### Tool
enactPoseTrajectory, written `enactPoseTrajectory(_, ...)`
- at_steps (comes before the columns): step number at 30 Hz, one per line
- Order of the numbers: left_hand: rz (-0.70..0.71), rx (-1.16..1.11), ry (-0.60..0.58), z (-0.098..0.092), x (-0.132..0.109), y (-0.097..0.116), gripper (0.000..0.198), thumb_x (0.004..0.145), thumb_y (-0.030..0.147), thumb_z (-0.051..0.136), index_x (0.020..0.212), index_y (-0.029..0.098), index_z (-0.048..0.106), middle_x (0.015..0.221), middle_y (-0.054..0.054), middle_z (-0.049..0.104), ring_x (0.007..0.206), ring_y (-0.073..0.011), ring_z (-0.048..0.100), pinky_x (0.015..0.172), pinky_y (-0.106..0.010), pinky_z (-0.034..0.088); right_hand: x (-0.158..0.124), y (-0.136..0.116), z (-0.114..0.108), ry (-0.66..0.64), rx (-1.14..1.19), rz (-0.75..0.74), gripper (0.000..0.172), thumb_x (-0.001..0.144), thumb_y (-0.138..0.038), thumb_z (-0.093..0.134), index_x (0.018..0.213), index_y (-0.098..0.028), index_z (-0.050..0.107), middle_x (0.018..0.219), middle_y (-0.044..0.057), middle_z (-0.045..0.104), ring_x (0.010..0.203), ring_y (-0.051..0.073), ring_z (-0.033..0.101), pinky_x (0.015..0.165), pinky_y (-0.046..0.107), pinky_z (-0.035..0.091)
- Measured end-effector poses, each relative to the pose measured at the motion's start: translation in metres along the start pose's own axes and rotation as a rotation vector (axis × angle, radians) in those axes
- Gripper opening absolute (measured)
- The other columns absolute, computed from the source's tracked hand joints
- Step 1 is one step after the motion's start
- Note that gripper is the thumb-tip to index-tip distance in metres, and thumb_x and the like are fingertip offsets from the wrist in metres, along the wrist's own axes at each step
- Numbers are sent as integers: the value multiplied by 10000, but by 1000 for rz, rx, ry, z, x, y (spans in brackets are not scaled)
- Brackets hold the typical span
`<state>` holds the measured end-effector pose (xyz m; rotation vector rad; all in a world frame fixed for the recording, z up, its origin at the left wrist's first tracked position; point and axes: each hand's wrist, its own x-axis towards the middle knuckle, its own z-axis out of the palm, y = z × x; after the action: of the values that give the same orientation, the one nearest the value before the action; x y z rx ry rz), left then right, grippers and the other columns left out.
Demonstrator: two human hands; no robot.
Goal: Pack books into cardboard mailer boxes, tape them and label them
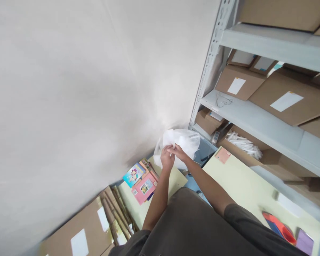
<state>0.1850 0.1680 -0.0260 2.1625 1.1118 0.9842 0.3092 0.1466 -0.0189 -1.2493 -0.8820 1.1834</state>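
Both hands meet in front of me over a white plastic bag (188, 142) that sits in the corner by the wall. A small white piece, like paper (168, 138), stands up from between my fingers. My left hand (167, 157) is closed on its lower edge. From the right, my right hand (178, 152) pinches the same piece with its fingertips. The fingers overlap, so part of the piece is hidden.
Books (144, 183) lie on a pale table to the left, near cardboard boxes (80, 227). At right, a pale tabletop (245, 181) bears an orange-and-blue object (280, 227) and a purple one (304, 241). A metal shelf (256, 113) holds boxes.
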Motion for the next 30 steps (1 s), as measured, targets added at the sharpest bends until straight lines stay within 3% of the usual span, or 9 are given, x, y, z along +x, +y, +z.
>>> enactPoseTrajectory(3,225,-26,31,17,1,33,317,1006,186,534,1215,232,768,1274,-149,754,1310,-294,649,1162,-536,500,-20,-23,-19,273,125,-29,401,801,-497,827,1050,-185,792,1013,61,826,1038,267,754,975,380,593)
enactPoseTrajectory(6,327,-16,34,38,1,64,349,989,151,552,1250,222,773,1280,-173,744,1252,-301,674,1115,-498,529,-46,-43,-57,613,310,-57,383,802,-529,822,1011,-210,789,1013,43,830,1044,255,760,961,354,600)
enactPoseTrajectory(10,416,-15,-105,67,-9,94,410,922,59,561,1222,204,799,1180,-152,773,1159,-292,699,1061,-434,556,-97,-59,-126,781,569,-173,434,787,-500,872,1090,-207,767,1085,62,834,1108,271,765,936,364,630)
enactPoseTrajectory(13,471,23,-263,95,-21,111,477,877,14,560,1223,224,814,1235,-119,784,1203,-293,690,1111,-438,535,-154,-54,-181,909,640,-248,404,804,-427,864,1131,-222,744,1149,55,828,1156,258,760,937,368,645)
enactPoseTrajectory(18,610,116,-615,157,-53,145,588,847,-4,551,1338,221,784,1401,-78,744,1344,-277,640,1232,-428,460,-270,-7,-262,1097,739,-246,269,889,-394,770,1088,-226,708,1159,78,824,1162,286,780,939,417,650)
enactPoseTrajectory(23,711,208,-892,225,-96,176,695,839,-2,516,1461,232,718,1551,-45,648,1470,-251,554,1304,-411,381,-371,60,-313,1245,846,-195,153,928,-347,698,1034,-239,677,1120,92,827,1143,279,794,998,438,634)
enactPoseTrajectory(27,750,301,-1047,275,-122,182,666,888,14,475,1491,201,690,1633,-48,565,1559,-230,461,1314,-382,346,-414,112,-329,1349,899,-107,84,894,-292,708,957,-251,672,1074,74,826,1121,269,800,1001,435,639)
enactPoseTrajectory(30,777,378,-1190,308,-135,168,674,889,17,465,1510,183,668,1687,-57,497,1626,-247,353,1312,-410,336,-423,150,-332,1490,751,91,75,877,-301,700,897,-243,656,1002,89,823,1064,273,811,939,424,660)
